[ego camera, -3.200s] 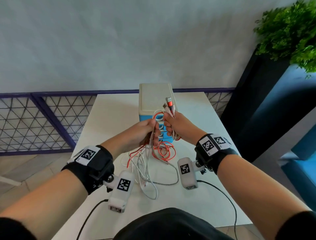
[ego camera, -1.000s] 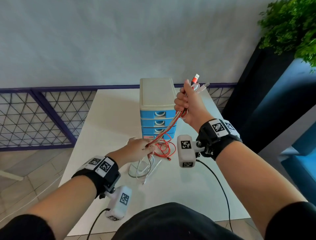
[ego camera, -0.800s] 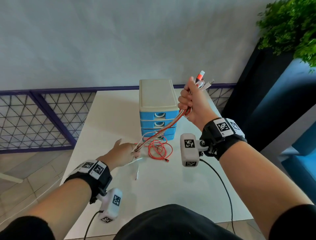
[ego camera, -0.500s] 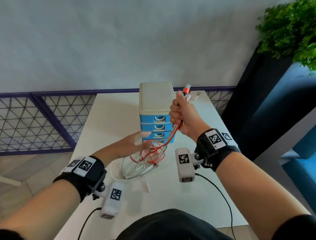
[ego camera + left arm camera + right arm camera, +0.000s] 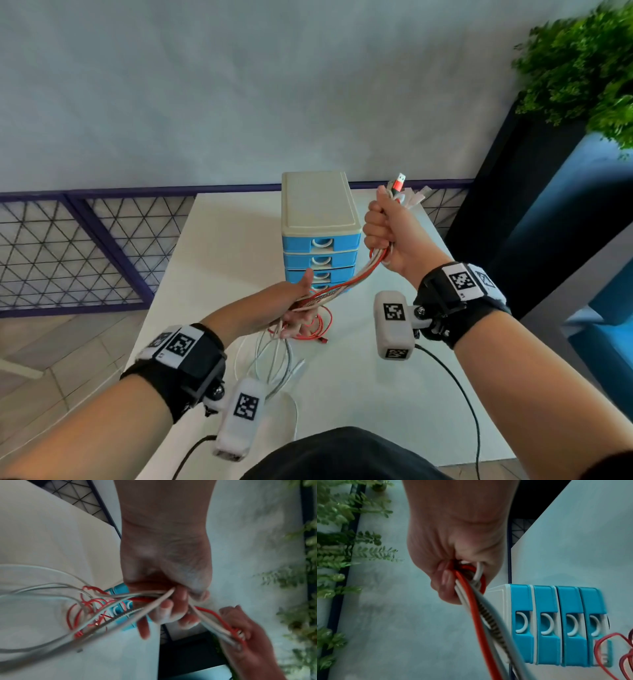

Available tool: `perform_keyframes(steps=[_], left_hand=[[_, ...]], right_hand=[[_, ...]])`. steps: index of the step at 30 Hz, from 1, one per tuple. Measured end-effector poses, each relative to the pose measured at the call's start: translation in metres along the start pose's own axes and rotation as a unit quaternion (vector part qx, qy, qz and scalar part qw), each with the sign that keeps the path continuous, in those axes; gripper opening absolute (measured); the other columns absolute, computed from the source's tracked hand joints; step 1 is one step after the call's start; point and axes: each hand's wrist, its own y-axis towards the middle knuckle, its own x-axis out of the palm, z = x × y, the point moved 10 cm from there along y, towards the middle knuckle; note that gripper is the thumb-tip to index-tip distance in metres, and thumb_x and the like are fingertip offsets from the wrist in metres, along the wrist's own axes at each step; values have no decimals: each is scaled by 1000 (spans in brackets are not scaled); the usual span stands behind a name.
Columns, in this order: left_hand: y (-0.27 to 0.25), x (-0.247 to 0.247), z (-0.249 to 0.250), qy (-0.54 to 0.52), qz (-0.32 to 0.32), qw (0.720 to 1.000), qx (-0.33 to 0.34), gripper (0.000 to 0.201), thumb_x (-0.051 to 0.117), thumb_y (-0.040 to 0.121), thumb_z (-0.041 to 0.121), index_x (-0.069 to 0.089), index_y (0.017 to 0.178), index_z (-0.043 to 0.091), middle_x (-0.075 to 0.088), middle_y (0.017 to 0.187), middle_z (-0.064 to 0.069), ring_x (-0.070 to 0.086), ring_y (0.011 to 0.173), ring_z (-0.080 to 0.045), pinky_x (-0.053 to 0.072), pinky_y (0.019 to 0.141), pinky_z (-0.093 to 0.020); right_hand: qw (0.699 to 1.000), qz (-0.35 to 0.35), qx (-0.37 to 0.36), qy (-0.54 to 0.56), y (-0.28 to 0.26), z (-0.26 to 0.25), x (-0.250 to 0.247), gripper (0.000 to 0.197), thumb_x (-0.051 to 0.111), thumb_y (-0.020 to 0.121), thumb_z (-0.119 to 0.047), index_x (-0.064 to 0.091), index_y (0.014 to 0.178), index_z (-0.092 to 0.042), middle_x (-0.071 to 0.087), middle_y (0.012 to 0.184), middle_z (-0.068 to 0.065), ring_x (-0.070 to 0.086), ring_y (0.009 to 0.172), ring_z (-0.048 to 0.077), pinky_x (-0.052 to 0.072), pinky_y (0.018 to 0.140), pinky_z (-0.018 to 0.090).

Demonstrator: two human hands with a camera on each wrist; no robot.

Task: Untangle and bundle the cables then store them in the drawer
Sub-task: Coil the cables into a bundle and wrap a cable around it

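Observation:
My right hand (image 5: 387, 233) is raised beside the drawer unit and grips a bundle of red, white and braided cables (image 5: 342, 289), their plug ends (image 5: 399, 181) sticking up out of the fist. The strands run taut down-left into my left hand (image 5: 298, 308), whose fingers curl round them, thumb up. Below it, red loops (image 5: 318, 325) and white loops (image 5: 274, 359) trail onto the white table (image 5: 222, 240). The left wrist view shows the cables (image 5: 161, 599) passing through my left fingers (image 5: 171, 608). The right wrist view shows my right hand (image 5: 450, 555) clamping the cables (image 5: 471, 601).
The drawer unit (image 5: 318, 202) with its blue drawers (image 5: 546, 601) all closed stands at the table's middle back. A purple mesh railing (image 5: 68, 257) lies left, a dark planter (image 5: 513, 205) with a green plant (image 5: 582, 68) right. Black wrist-camera leads (image 5: 469, 411) hang near the front edge.
My left hand slid out along the cables to the left, came back, and now closes round them near the drawers. My right hand stayed raised with the plug ends, shifting slightly right.

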Motion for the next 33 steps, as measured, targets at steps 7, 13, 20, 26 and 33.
perform_keyframes(steps=[7,13,20,26,33], left_hand=[[1,-24,10,64,48,997,21,27,40,96,39,56,83,22,44,67,9,42,59,-1,37,62,-15],[0,-63,57,287,235,921,119,24,49,97,21,53,73,21,52,69,5,46,67,-12,35,66,-32],[-11,-58,93,320,293,875,213,6,59,90,15,60,84,16,52,73,14,51,71,3,34,60,-9],[-18,-61,87,224,310,903,196,24,66,85,20,44,92,28,66,81,0,61,73,-8,45,64,-23],[-8,-76,73,150,274,940,137,50,78,75,25,35,101,19,65,73,-5,51,54,-7,42,56,-19]], right_hand=[[995,-2,31,-93,-6,4,-5,39,46,100,-38,36,66,-20,27,47,-10,23,33,2,20,32,15],[975,-42,69,-209,-10,34,7,32,47,101,-28,63,85,-6,62,62,2,63,53,11,56,56,25],[944,-162,190,-217,-34,76,35,33,45,101,-30,57,117,-4,62,108,23,69,87,25,59,73,33],[921,-226,261,-181,-47,92,39,39,36,103,-36,53,127,-9,66,113,21,69,100,28,52,91,44],[943,-195,228,-146,-39,92,30,19,43,99,-18,58,101,-8,64,76,3,57,56,6,52,58,21]])
